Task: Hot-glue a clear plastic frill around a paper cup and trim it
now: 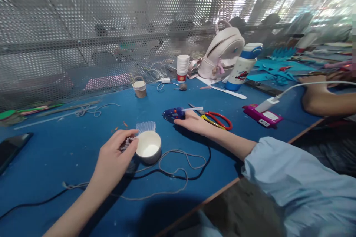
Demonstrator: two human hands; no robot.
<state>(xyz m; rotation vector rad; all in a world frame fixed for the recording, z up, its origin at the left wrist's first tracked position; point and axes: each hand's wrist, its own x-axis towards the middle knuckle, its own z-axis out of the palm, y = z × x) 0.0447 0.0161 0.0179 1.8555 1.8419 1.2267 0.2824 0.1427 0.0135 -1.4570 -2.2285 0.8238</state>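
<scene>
My left hand [118,153] is closed at the left edge of a small paper cup [150,157], thumb and fingertips at its rim. Something pale and ruffled shows between the fingers, too small to make out. The cup stands mouth up, its outside greyish, with grey string [178,192] trailing beside it. Behind the cup is a pleated clear strip [146,126]. My right hand [193,121] grips a dark blue glue gun [174,113] lying on the table, a white glue stick [194,108] protruding from its back. Red-and-yellow scissors [219,119] lie just beyond that hand.
A black cord [167,173] runs below the cup. Farther back stand a small string-wrapped basket [140,90], stacked paper cups [183,67], a pale backpack [221,53] and a bottle [240,72]. A purple power strip [263,116] lies right, near another person's arm [319,98]. A phone [12,150] lies left.
</scene>
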